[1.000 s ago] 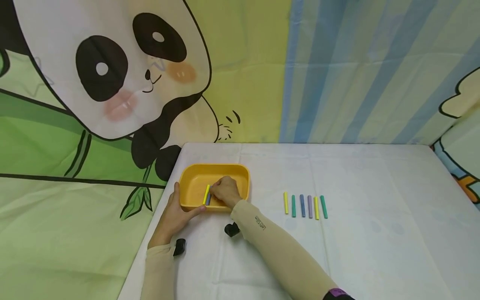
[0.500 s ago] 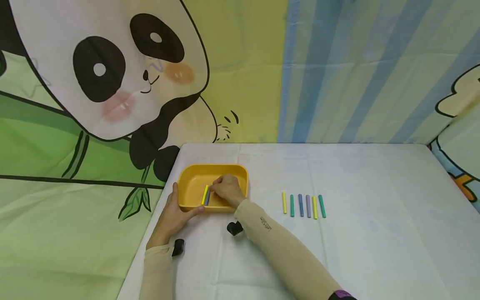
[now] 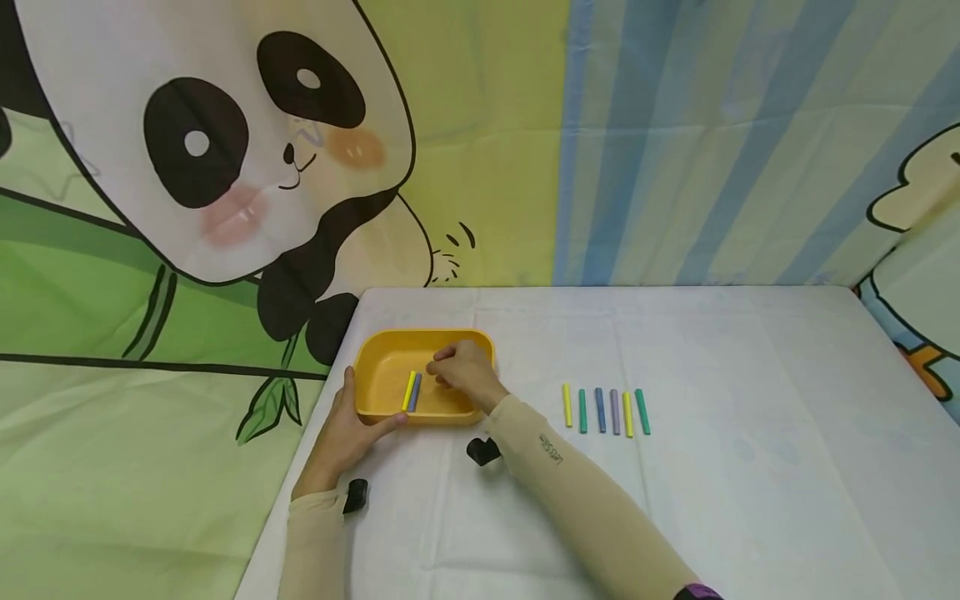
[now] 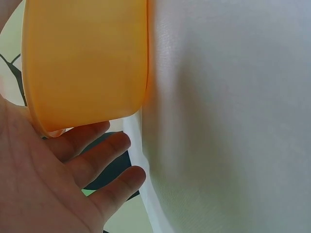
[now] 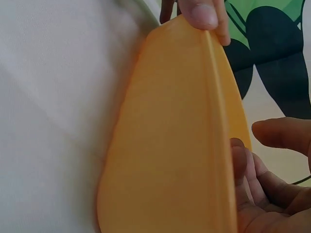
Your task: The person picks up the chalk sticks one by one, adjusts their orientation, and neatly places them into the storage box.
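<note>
Orange plastic, smooth and kinda glossy, that's the tray (image 3: 382,367), a rounded rectangle with shallow walls sitting left of centre in the head view, near the left edge of the white cloth-covered table (image 3: 712,500). Inside it are two short round sticks lying side by side and touching, a yellow stick (image 3: 408,391) and a blue-grey stick (image 3: 416,392), both toward the near wall. The left hand (image 3: 347,433) grips the tray's near left corner, thumb over the rim and fingers under the outside wall, which the left wrist view shows pretty clearly. The right hand (image 3: 467,372) hovers over the right half of the tray with its fingers loosely curled and nothing in them. Compared with a second ago, that hand was down on the blue-grey stick, and now it's lifted off and shifted right, so both sticks show in full. Out to the right, around the middle of the frame, six more sticks (image 3: 606,411) lie in a neat parallel row on the cloth: yellow, green, blue, purple, yellow, green. Behind the table hangs a panda cartoon backdrop (image 3: 225,167) on the upper left, with blue and yellow stripes on the upper right.
</note>
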Tool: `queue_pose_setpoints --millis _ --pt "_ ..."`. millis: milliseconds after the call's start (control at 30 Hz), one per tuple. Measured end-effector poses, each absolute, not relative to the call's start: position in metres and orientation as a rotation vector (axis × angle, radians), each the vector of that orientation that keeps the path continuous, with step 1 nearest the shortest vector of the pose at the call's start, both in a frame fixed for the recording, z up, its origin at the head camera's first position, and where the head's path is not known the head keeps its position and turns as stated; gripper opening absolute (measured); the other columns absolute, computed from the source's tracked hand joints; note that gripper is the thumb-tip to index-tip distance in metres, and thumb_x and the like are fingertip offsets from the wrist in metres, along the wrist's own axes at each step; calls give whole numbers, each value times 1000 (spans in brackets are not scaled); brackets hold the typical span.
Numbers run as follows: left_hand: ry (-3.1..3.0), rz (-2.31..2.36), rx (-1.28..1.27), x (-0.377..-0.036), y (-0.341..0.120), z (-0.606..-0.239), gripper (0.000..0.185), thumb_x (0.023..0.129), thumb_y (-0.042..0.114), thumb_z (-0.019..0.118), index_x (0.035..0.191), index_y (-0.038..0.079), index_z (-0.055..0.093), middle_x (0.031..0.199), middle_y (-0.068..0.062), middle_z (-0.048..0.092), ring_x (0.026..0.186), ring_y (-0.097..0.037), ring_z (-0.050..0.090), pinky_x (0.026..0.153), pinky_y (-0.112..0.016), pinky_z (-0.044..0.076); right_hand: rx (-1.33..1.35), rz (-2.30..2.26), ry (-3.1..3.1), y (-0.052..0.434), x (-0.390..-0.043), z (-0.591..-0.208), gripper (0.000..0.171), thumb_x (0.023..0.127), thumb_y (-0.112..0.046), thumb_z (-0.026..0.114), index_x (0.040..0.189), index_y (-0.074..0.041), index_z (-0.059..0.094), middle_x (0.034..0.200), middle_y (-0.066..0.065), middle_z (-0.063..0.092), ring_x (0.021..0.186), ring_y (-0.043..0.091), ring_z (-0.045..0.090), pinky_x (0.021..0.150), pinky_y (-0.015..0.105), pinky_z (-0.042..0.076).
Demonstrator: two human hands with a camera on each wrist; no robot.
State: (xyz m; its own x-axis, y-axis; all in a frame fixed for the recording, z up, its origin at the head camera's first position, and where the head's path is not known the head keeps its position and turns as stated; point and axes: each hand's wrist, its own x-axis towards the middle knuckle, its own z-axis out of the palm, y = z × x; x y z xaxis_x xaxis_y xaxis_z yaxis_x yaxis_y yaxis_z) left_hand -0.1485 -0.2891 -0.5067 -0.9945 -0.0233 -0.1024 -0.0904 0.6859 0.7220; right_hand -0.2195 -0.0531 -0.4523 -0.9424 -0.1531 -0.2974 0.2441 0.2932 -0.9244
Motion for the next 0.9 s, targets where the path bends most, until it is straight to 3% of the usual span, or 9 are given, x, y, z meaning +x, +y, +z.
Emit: queue_pose_setpoints --millis 300,567,900 --pt "2821 1209 -82 -150 -291 -509 139 73 69 80 159 24 -20 167 -21 9 151 -38 17 119 -61 19 62 -1718 2252 -34 -221 -437 22 87 -16 79 103 -4 71 84 9 72 85 31 72 82 43 60" --pt "2809 1207 -88 -149 -291 -510 140 73 68 81 159 25 -20 167 -21 8 150 -39 18 118 -62 19 33 -1753 2242 -15 -219 -431 21 90 -16 77 107 -5 71 95 10 74 91 31 72 81 38 60" --pt "2823 1194 -84 -149 -289 -508 141 72 67 82 160 24 -20 166 -22 9 150 -38 19 118 -61 20 -43 -1807 2248 12 -216 -425 25 90 -18 75 111 -6 71 99 15 74 87 32 71 83 42 59"
